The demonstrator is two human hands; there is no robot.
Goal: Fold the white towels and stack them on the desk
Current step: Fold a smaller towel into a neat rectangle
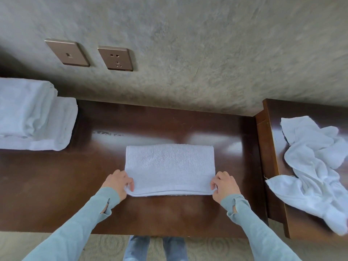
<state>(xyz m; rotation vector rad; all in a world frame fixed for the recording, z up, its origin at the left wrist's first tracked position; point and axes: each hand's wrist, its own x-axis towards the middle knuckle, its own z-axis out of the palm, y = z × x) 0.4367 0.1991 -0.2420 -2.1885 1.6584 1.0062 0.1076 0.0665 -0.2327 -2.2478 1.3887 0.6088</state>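
Your left hand [117, 182] and right hand [225, 183] pinch the towel [169, 166] near corners, fingers seemingly clamped; it's soft, limp, light.

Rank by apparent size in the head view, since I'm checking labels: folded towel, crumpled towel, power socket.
1. Crumpled towel, though wide-angle stretch at the edge may inflate it.
2. Folded towel, close behind.
3. Power socket.
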